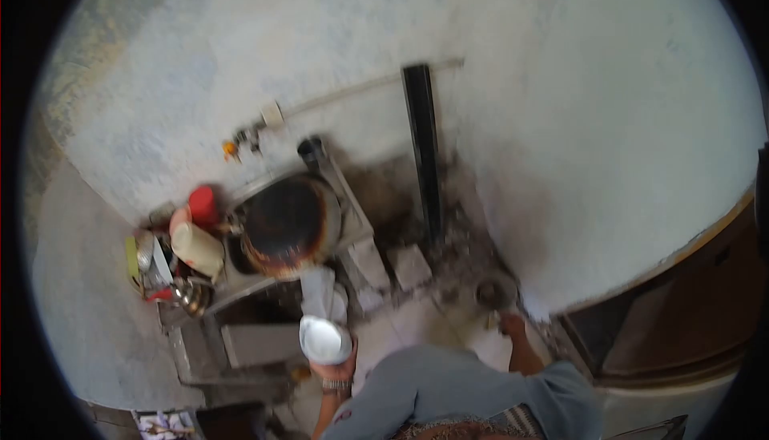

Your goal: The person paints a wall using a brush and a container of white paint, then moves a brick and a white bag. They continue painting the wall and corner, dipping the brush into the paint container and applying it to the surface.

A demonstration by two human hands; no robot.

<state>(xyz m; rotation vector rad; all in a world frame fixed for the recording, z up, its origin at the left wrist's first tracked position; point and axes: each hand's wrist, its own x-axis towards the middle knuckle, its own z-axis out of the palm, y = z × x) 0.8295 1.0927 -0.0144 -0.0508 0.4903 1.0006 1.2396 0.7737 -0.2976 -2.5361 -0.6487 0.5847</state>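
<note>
A white bowl (326,341) rests in my left hand (336,369), which grips it from below and the side. Beyond the bowl, whitish pieces (318,292) lie near the counter's front edge. My right hand (512,326) reaches low over the floor at the right, its fingers curled together. A small pale thing shows at its fingertips, too blurred to name. Just past that hand sits a dark round object (490,290) on the dirty floor.
A large pan with a blackened bottom (288,220) leans on the counter, beside a cream jug (197,249), a red container (203,205) and a metal kettle (191,297). A black post (422,151) stands against the wall below a pipe. Dark wooden furniture (673,328) is at right.
</note>
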